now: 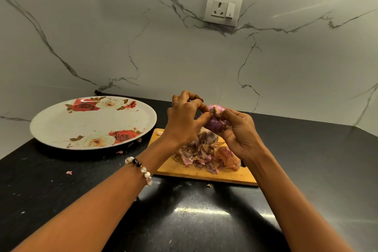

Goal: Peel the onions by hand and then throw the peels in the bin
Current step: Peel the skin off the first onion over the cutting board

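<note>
My right hand (238, 129) grips the onion (214, 122) steady while my left hand (185, 116) pinches its skin above the peels (204, 155), so scraps drop together.

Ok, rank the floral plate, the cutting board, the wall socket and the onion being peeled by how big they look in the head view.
1. Floral plate, largest.
2. Cutting board, though hands and peels hide part of it.
3. Wall socket.
4. Onion, smallest, mostly covered by fingers.
</note>
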